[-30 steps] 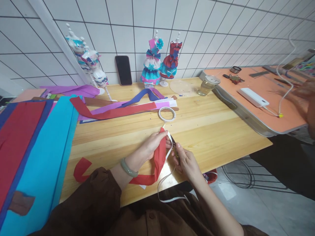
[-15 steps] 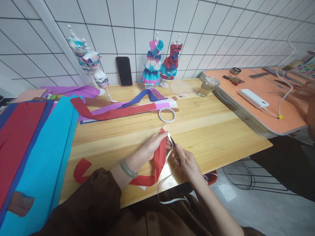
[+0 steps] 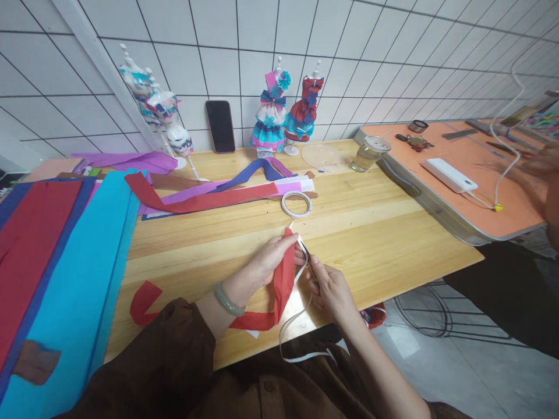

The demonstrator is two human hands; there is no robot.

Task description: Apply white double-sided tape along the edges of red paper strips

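Observation:
My left hand [image 3: 273, 256] is closed on a strip of red crepe paper [image 3: 285, 285], pinching it near its upper end. The strip hangs from the fingers, folds on the table and runs left under my forearm to a curled end. In my right hand [image 3: 329, 285] is a pair of small dark scissors [image 3: 310, 260], their blades close to the left fingertips. A narrow white tape strip [image 3: 286, 331] trails from the paper's upper end down past the table edge onto my lap. Just beyond the hands lies a roll of double-sided tape [image 3: 297, 205].
Crepe paper sheets [image 3: 87, 262] cover the left side, with more strips [image 3: 209, 198] behind the roll. Dressed miniature mannequins [image 3: 268, 122] and a phone [image 3: 220, 127] stand by the wall. A cup of liquid [image 3: 369, 156] sits near the orange table [image 3: 480, 192], where another person's hand [image 3: 541, 163] shows.
The scissors have shifted very slightly in my right hand. Both hands, the red strip and the tape stay in nearly the same place.

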